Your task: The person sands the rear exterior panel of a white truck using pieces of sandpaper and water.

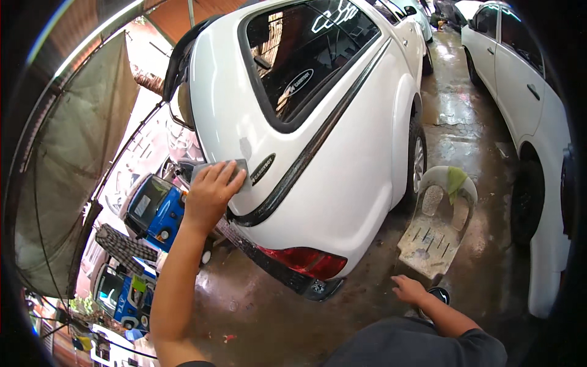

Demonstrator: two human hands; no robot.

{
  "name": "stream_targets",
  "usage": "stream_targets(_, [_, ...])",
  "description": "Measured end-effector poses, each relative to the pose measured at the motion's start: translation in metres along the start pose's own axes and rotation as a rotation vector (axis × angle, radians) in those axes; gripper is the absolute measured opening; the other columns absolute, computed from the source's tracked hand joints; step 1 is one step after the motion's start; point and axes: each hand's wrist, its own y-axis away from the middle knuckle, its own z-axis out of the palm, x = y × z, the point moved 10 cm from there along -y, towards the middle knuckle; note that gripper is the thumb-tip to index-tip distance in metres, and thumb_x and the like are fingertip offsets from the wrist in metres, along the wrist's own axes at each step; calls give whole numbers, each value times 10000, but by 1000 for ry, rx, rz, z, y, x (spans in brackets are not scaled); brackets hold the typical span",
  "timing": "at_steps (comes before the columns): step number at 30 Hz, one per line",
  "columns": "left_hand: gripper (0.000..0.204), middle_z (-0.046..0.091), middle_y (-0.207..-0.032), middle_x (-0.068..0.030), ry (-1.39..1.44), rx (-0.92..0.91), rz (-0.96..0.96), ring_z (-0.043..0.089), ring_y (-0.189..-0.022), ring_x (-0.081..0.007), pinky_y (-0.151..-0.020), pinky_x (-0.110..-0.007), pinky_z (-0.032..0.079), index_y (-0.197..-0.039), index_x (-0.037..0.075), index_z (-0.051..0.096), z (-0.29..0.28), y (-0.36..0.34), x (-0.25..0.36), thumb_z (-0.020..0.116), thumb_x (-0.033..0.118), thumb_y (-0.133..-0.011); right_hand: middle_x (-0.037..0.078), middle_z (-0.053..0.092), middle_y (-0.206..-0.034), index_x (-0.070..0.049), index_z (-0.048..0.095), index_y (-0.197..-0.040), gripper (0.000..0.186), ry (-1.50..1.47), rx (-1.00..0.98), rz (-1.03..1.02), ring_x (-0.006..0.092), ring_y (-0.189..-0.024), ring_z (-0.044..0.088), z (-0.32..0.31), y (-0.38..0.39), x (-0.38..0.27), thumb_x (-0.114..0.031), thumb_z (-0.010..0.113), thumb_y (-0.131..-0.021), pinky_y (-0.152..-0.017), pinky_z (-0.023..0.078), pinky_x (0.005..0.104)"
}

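My left hand point(213, 192) presses a thin grey sheet point(242, 170), which looks like sandpaper, flat against the rear corner of a white pickup's canopy point(235, 116). The fingers lie together over the sheet and hide most of it. Just right of them is a dark oval badge point(263, 169), and a dull grey patch shows on the paint above. A black trim strip point(318, 140) sweeps up the vehicle's side. Low on the right, my right hand point(411, 289) hangs away from the bodywork, fingers apart and holding nothing.
A worn white plastic chair point(428, 241) with a green cloth point(455, 182) over it stands right of the pickup. Another white vehicle point(507, 73) is parked farther right. The red tail light point(306, 262) and black bumper are near me. Blue three-wheelers point(160, 211) stand to the left; the floor looks wet.
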Motion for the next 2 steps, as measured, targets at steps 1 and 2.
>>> stream_targets(1, [489,658,-1305,-88,-14,-57,65,610,-1219,-268,-1024,-402,472,-1310,170,653,10,-2,1,602,47,-839,168,516,-1456,-107,497,-1460,552,4,-55,84,341,-1249,591,12,1,26,-272,631,-951,-1017,500,464])
stream_targets(2, [509,651,-1324,-89,-24,-108,132,599,-1237,-265,-1033,-411,470,-1329,169,637,19,-6,4,612,55,-833,185,576,-1371,-100,523,-1438,586,-14,-20,101,338,-1247,598,10,9,40,-293,679,-907,-1044,501,442])
